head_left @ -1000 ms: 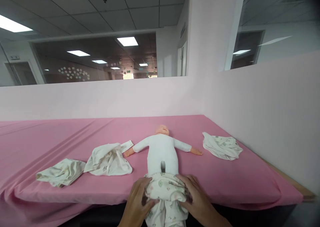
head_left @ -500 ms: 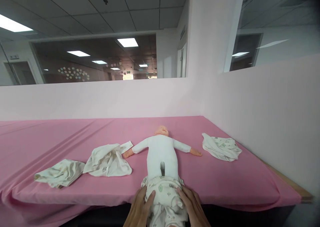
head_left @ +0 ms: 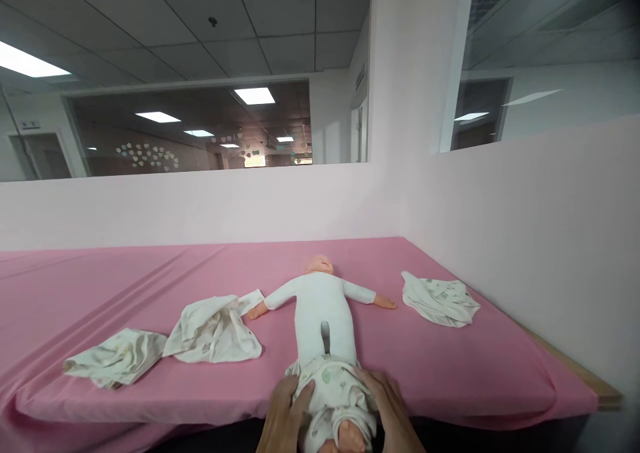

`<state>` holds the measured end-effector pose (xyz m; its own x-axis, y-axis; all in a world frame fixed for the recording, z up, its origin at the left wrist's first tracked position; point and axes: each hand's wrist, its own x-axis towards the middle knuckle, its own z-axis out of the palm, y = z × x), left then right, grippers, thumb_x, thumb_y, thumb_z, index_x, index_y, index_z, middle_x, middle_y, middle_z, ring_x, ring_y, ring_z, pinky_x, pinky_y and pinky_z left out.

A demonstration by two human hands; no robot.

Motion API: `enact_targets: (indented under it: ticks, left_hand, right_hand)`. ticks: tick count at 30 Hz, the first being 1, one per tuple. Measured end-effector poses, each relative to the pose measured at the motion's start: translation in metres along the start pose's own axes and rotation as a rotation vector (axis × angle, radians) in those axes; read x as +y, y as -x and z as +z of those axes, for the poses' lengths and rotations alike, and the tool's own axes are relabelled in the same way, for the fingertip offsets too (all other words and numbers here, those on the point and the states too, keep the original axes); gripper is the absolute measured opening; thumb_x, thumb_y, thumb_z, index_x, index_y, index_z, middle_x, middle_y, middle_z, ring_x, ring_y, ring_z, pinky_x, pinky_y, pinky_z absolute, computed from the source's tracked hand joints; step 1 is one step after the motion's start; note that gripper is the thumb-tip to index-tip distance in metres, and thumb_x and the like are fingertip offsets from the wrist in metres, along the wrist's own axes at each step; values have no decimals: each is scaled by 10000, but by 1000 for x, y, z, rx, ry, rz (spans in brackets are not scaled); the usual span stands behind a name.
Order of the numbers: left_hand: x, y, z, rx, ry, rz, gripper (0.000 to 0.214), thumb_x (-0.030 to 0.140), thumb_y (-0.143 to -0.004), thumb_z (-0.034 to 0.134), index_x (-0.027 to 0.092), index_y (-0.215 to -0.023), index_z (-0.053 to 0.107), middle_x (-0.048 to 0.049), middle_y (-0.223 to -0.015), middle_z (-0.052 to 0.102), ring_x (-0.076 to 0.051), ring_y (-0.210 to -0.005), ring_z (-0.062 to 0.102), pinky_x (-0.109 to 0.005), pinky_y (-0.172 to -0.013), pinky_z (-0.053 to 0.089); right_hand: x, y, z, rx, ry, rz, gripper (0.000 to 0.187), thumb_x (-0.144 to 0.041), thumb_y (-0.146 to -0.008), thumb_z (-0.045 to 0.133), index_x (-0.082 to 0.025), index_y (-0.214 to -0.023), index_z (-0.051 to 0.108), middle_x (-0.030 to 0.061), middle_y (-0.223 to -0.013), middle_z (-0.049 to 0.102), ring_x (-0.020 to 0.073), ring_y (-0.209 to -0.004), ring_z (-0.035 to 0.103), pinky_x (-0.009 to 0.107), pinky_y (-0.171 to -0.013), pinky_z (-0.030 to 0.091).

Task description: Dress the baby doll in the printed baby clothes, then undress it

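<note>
A baby doll in a white long-sleeved body lies on its back, arms spread, its legs toward me. White baby trousers with small green prints are bunched around its legs below a dark slot in the body. My left hand holds the trousers at their left side, thumb on top. At their right side my right hand grips them the same way, its fingers partly hidden. The doll's bare feet show at the lower edge of the view.
A pink sheet covers the table. Left of the doll lie a crumpled white garment and a folded printed cloth. Another printed cloth lies on the right. White walls with windows border the back and right.
The trouser legs have drawn back toward the doll's body, so more of its feet shows. Both hands stay at the sides of the trousers. The view has tilted slightly.
</note>
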<state>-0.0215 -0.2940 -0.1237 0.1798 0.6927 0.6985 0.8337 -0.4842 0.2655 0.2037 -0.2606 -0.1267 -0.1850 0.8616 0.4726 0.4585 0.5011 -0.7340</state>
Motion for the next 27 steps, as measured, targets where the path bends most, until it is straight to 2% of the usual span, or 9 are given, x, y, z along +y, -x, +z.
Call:
enact_targets:
  ticks: [4, 7, 11, 15, 19, 21, 23, 27]
  left_hand:
    - [2, -29, -19, -187, 181, -220, 835, 359, -611, 805, 258, -1370, 471, -113, -1281, 550, -316, -1199, 506, -422, -982, 466]
    - [3, -52, -27, -252, 255, -407, 741, 362, -645, 770, 215, -1325, 516, -116, -1283, 555, -307, -1210, 488, -416, -1009, 432]
    - [5, -69, -27, -283, 295, -557, 615, 348, -708, 682, 188, -1281, 526, -109, -1297, 561, -283, -1215, 492, -368, -1001, 415]
    - [8, -77, -25, -264, 353, -589, 527, 412, -789, 595, 201, -1261, 494, -83, -1234, 608, -262, -1149, 547, -351, -954, 420]
    - [9, -85, -23, -193, 441, -671, 448, 456, -818, 548, 180, -1168, 496, -59, -999, 672, -249, -922, 633, -341, -798, 462]
    - [7, -86, -21, -177, 469, -709, 364, 416, -803, 559, 177, -1075, 523, -47, -940, 669, -239, -868, 632, -329, -755, 460]
    - [5, -85, -18, -181, 499, -718, 271, 388, -802, 548, 180, -974, 531, -27, -874, 651, -220, -815, 614, -310, -717, 450]
    - [2, -79, -15, -182, 565, -722, 205, 368, -785, 554, 185, -858, 496, 16, -760, 585, -177, -714, 544, -266, -639, 412]
  right_hand:
    - [-17, -13, -18, -112, -110, 151, 766, -319, -650, 711, -229, -1364, 450, 103, -1332, 539, 303, -1237, 483, 401, -1034, 394]
    - [-31, -25, -25, -95, -209, 247, 660, -359, -728, 662, -210, -1338, 460, 95, -1311, 562, 270, -1224, 508, 368, -1028, 400]
    - [-34, -43, -23, -35, -341, 344, 629, -423, -758, 648, -180, -1299, 439, 110, -1288, 573, 249, -1174, 554, 347, -988, 438]
    - [-36, -54, -24, -4, -435, 477, 633, -383, -691, 702, -180, -1237, 454, 105, -1248, 596, 258, -1119, 592, 344, -908, 486]
    - [-53, -60, -31, -111, -595, 572, 491, -385, -690, 693, -185, -1103, 519, 70, -1024, 689, 255, -957, 661, 351, -818, 514]
    - [-62, -62, -34, -133, -686, 575, 421, -382, -690, 693, -194, -1034, 538, 55, -957, 700, 253, -923, 668, 348, -800, 516]
    - [-66, -62, -34, -135, -718, 564, 395, -378, -697, 689, -196, -1016, 543, 54, -975, 695, 246, -925, 664, 344, -798, 513]
    - [-64, -61, -35, -187, -646, 531, 426, -373, -693, 685, -184, -1048, 546, 51, -1001, 681, 230, -937, 647, 332, -813, 499]
